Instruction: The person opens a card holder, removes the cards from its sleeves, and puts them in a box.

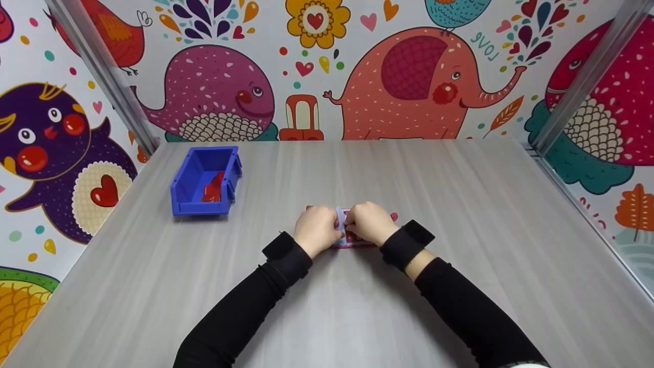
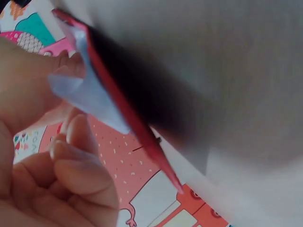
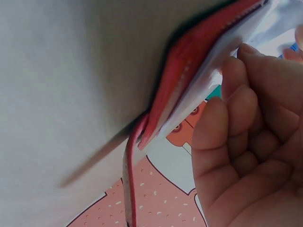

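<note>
A pink-red card holder (image 1: 356, 245) with stitched edges lies open under both hands at the middle of the table. Translucent plastic sleeves (image 1: 341, 221) stand up from inside it, between the hands. My left hand (image 1: 318, 230) has curled fingers and pinches a clear sleeve (image 2: 102, 98) over the left half. My right hand (image 1: 370, 222) pinches plastic (image 3: 215, 71) with thumb and fingertips. From the holder's right end extends a narrow strap (image 3: 129, 170). The hands cover much of the holder in the head view.
A blue plastic bin (image 1: 202, 208) stands at the back left of the table, with red items (image 1: 212, 188) inside. Walls printed with cartoon animals (image 1: 409, 87) and metal corner posts (image 1: 587, 76) bound the grey tabletop (image 1: 153, 286).
</note>
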Tool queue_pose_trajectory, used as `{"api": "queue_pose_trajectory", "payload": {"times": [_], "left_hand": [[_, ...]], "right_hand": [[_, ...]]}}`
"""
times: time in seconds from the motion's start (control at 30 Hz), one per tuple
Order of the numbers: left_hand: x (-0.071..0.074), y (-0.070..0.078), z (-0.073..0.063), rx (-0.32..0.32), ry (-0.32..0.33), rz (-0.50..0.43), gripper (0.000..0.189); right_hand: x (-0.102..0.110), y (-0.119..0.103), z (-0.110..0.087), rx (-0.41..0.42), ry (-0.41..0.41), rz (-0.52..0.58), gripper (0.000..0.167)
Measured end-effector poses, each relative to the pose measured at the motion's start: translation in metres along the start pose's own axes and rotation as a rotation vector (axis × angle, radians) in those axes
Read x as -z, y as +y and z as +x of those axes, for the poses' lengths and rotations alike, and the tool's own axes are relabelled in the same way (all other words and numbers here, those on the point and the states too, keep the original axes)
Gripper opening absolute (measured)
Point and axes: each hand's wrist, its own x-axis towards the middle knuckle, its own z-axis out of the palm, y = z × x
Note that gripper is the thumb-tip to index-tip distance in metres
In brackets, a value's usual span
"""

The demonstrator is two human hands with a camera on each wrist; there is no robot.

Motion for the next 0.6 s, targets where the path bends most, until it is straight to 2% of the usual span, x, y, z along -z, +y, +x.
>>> {"api": "queue_pose_trajectory", "payload": {"times": [0.13, 0.27, 0.6], "left_hand": [[-0.0038, 0.0016, -0.0002, -0.017, 0.013, 0.068, 0.041], [-0.0053, 0.0024, -0.0006, -0.015, 0.023, 0.093, 0.039], [-0.0030, 0.0062, -0.0016, -0.018, 0.018, 0.065, 0.028]], "right_hand": [[0.0000, -0.0004, 0.0002, 0.002, 0.001, -0.002, 0.018], [-0.0007, -0.0002, -0.0001, 0.008, 0.005, -0.006, 0.017], [-0.0022, 0.0047, -0.0010, 0.056, 0.066, 0.038, 0.019]]}}
